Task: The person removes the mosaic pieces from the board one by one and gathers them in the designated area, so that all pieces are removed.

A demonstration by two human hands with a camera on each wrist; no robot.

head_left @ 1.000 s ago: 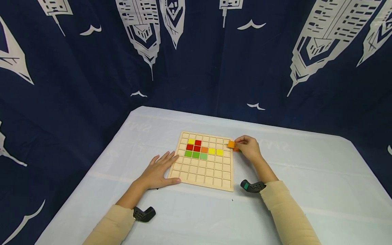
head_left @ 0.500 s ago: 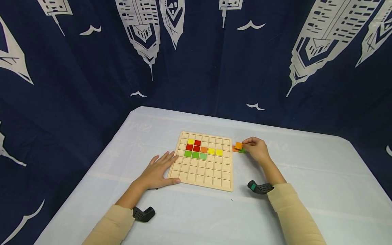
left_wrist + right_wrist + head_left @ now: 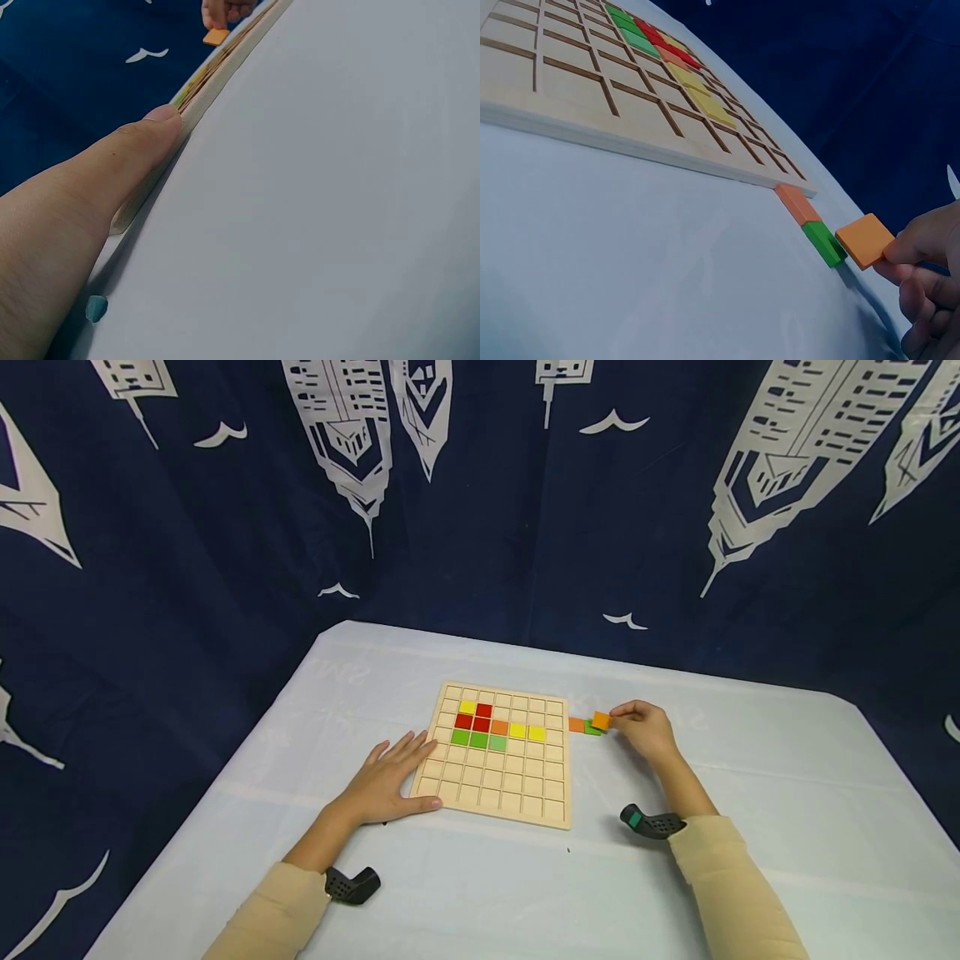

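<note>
A wooden grid board (image 3: 491,781) lies on the white table, with red, yellow, green and orange square tiles set in some of its cells. My left hand (image 3: 386,781) rests flat on the board's left edge, fingers spread; its thumb lies along the near corner in the left wrist view. Off the board's right side, my right hand (image 3: 647,731) pinches an orange tile (image 3: 865,240) between thumb and fingers, tilted above the table. Just left of that tile, a salmon-orange tile (image 3: 796,203) and a green tile (image 3: 824,244) lie end to end on the table, starting at the board's edge.
The white tabletop (image 3: 480,893) stretches around the board, ending before a dark blue curtain (image 3: 480,527) with white building and bird prints. Black wrist devices (image 3: 652,823) sit on both wrists. A tiny dark speck (image 3: 568,850) lies near the board's front edge.
My right hand has moved right with the orange tile, from over the board's right edge to beyond the green tile, uncovering the two tiles on the table. The left hand stays put.
</note>
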